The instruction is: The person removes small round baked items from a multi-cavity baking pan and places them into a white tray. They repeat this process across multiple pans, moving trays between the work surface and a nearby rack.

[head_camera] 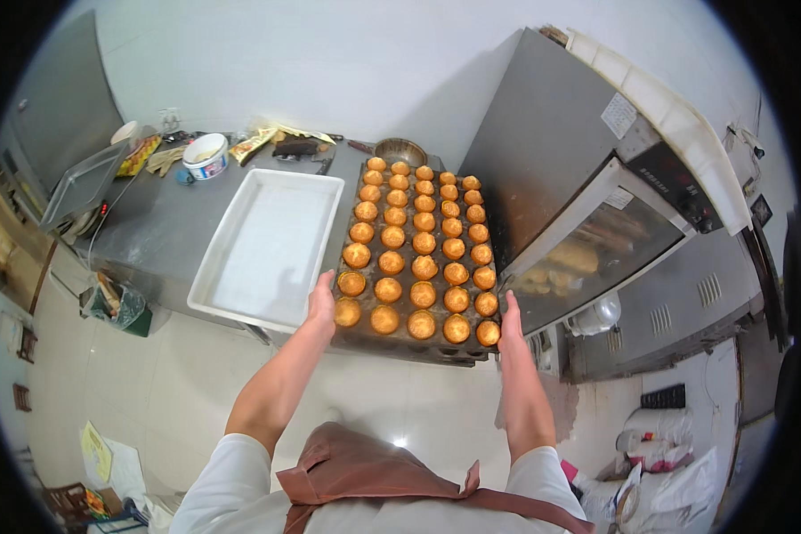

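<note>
A dark muffin tray (406, 267) full of rows of golden baked cupcakes (424, 265) lies before me, its near edge standing out past the counter's front. More dark trays seem to be stacked under it. My left hand (322, 304) is at the tray's near left side, between it and a white plastic bin (200, 284). On the near right side, my right hand (510, 322) rests against the tray's edge, fingers pointing away from me. Both hands seem to hold the tray from its sides; the undersides of the fingers are hidden. The white bin holds no baked goods.
A steel cabinet with a glass door (594, 247) stands close on the right. Behind are a metal pan (400, 152), a white tub (205, 157) and packets (253, 145) on the steel counter (153, 220). A lined waste bin (123, 310) stands on the floor at left.
</note>
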A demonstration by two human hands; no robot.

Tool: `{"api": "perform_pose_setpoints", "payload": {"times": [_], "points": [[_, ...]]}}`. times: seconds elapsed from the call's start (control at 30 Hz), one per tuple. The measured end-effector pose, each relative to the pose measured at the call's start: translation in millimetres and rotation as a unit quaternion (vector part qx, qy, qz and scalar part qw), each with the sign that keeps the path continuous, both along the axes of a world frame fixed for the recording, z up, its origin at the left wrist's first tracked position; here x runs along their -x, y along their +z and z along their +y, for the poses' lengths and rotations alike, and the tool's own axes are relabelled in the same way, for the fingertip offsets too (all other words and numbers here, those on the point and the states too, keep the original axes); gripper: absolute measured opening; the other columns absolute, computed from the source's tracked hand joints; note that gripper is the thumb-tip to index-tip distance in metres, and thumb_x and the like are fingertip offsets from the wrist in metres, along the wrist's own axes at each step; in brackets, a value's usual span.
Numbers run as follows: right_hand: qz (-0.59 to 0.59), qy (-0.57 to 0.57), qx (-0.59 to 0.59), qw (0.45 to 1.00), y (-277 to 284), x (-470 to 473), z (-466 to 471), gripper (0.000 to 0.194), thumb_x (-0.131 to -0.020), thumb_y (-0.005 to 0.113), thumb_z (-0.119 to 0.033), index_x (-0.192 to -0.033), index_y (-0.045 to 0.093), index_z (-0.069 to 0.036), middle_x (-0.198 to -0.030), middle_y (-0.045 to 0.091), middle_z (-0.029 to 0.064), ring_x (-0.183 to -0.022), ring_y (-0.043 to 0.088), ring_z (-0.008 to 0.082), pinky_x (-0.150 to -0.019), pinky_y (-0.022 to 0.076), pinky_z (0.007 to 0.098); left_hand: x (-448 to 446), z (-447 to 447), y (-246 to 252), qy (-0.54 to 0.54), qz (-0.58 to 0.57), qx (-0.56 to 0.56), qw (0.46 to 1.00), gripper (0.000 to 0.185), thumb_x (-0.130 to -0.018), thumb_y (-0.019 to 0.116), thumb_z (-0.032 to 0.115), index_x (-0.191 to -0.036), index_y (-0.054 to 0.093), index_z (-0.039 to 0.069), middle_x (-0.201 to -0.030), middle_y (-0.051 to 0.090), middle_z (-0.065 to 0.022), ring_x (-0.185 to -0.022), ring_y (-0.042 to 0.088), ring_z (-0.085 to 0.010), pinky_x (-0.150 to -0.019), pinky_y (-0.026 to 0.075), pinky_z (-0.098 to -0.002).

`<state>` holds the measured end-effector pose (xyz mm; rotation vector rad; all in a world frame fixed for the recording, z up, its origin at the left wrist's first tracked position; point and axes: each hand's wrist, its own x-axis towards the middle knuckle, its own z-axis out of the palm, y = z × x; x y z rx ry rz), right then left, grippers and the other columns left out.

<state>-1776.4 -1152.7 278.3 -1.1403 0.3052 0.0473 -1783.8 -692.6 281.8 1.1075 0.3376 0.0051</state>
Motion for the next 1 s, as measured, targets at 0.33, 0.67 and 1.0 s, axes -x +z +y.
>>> {"api": "perform_pose_setpoints", "payload": {"times": [0.33, 0.67, 1.0], "points": [[0.04, -0.1, 0.517, 0.849, 149.4, 34.9, 131.1, 0.077, -0.107, 0.056, -0.05, -0.16, 0.045, 0.004, -0.149, 0.061, 0.0255, -0.141, 0.056, 0.0365, -0.118, 0.0426, 0.0456, 17.7, 52.1, 64.1, -0.095, 0.034, -0.023, 0.995, 0.095, -0.106, 0.049, 0.068, -0.165, 0.036, -0.006, -0.17, 0.042, -0.0224, -0.158, 0.039, -0.0344, -0.129, 0.03, -0.0452], [-0.397, 0.335, 0.494, 0.697, 89.2, 36.7, 528.9, 0.06, -0.099, 0.065, -0.043, -0.152, 0.061, -0.016, -0.16, 0.051, 0.0246, -0.155, 0.039, 0.0442, -0.127, 0.0278, 0.0628, 206.9, 132.1, 176.7, -0.033, -0.176, 0.434, 0.883, 0.094, -0.102, 0.044, 0.078, -0.165, 0.045, 0.007, -0.163, 0.052, -0.022, -0.158, 0.041, -0.0392, -0.133, 0.009, -0.064], [-0.208, -0.021, 0.649, 0.732, 107.3, -50.6, 321.7, 0.053, -0.088, 0.082, -0.038, -0.124, 0.07, -0.001, -0.144, 0.062, 0.0265, -0.14, 0.053, 0.0453, -0.118, 0.0406, 0.0571, 6.9, 130.6, 95.6, -0.223, -0.253, -0.586, 0.737, 0.052, -0.09, 0.082, 0.024, -0.137, 0.069, 0.007, -0.158, 0.055, -0.0209, -0.151, 0.046, -0.0429, -0.124, 0.04, -0.0506]]}}
